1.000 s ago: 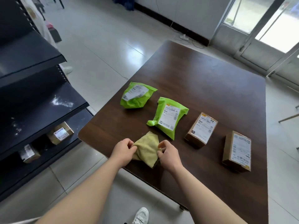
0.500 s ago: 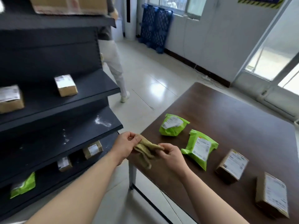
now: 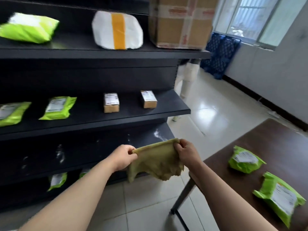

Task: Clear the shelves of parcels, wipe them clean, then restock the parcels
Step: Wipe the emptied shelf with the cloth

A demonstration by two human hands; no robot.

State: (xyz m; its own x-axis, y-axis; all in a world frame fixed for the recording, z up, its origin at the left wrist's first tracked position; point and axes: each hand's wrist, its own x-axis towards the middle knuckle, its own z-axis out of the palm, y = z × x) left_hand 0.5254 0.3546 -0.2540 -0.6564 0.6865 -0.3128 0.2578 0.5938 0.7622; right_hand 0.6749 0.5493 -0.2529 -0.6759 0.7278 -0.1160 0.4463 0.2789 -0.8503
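pinching a yellowish cloth (image 3: 156, 162) by its top edge, left hand (image 3: 124, 156) at one corner, right hand (image 3: 186, 153) at the other, fingers (image 3: 131, 150) curled tight on the fabric. held stretched just in front of the dusty shelf (image 3: 100, 147), lower half hanging in loose folds. probably soft, light and floppy; best bunched into one palm for wiping. parcels (image 3: 111, 104) on the boards above and below the dusty shelf, green bags (image 3: 245, 161) on the table (image 3: 266, 139) to its right.

1 green top-shelf mailer (image 3: 28, 28), 2 green middle-shelf mailers (image 3: 11, 112) (image 3: 58, 108), 2 green bottom-shelf mailers (image 3: 57, 180) (image 3: 82, 173), 2 green table mailers (image 3: 245, 160) (image 3: 280, 197): 7 green in all. Also 2 small cardboard boxes (image 3: 111, 102) (image 3: 148, 99), 1 large carton (image 3: 180, 22), 1 white parcel (image 3: 117, 30) with an orange stripe, 1 cloth (image 3: 155, 161).
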